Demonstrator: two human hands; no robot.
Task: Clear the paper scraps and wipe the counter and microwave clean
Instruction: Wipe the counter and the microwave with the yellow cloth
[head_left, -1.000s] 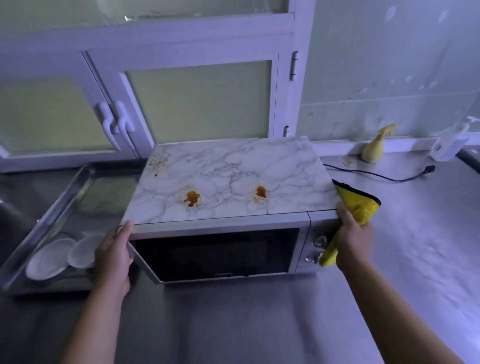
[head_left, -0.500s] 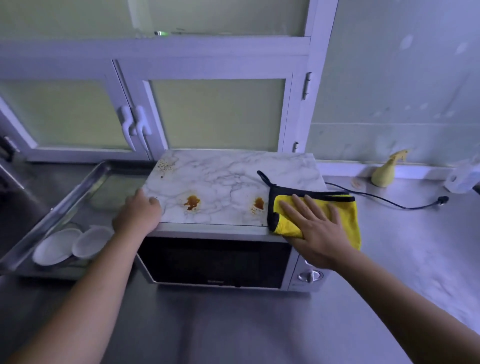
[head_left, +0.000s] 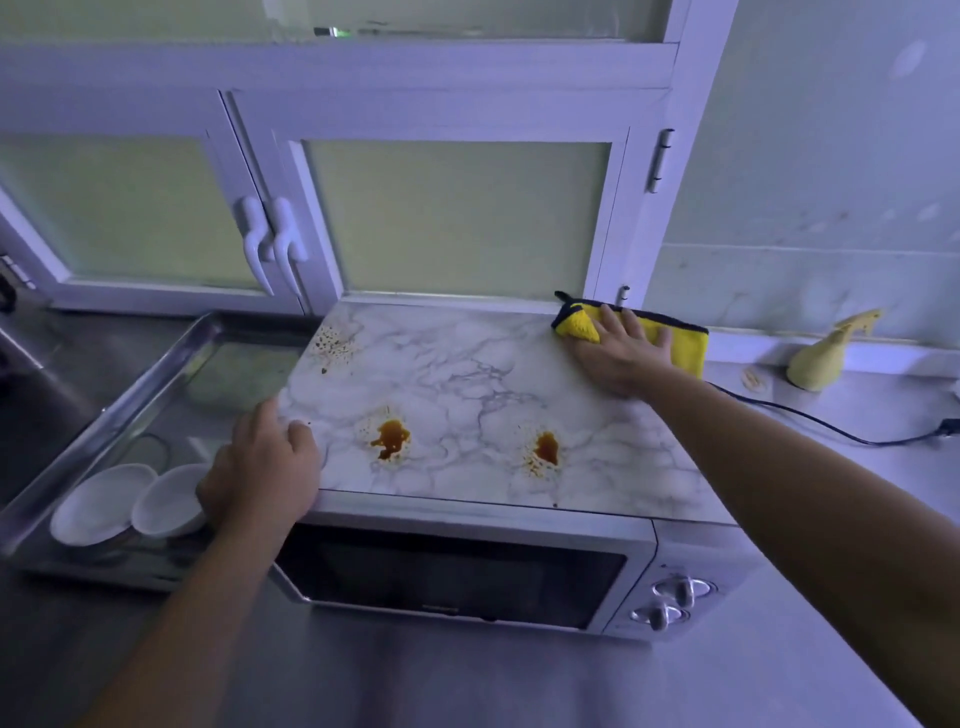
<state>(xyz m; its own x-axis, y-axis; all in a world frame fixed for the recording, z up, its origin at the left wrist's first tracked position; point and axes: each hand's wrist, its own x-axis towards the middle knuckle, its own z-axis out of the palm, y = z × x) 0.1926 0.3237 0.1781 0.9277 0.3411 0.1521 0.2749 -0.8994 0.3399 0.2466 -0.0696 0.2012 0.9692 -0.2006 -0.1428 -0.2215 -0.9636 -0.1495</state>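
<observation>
Microwave on steel counter, centre of scene, back close to the cabinet doors. Long axis runs left to right; dark door faces near, toward me; two knobs at the near right end. Marble-pattern top faces up.

On the top I count two brown puddles, left and right, both toward the near edge, plus one speckled patch at the far left corner.

Right hand lies flat at the far right corner, fingers straight and slightly spread, pressing one yellow cloth with dark trim. Cloth sits well apart from all three marks. Left hand grips the near left corner, thumb on the marble, fingers curled over the left edge.

Left of the microwave: one steel tray, touching or nearly so, with two white bowls at its near end. Right: one black cord trailing across the counter, one yellow spray bottle by the wall, one small pale bit beside it, too small to tell what.
</observation>
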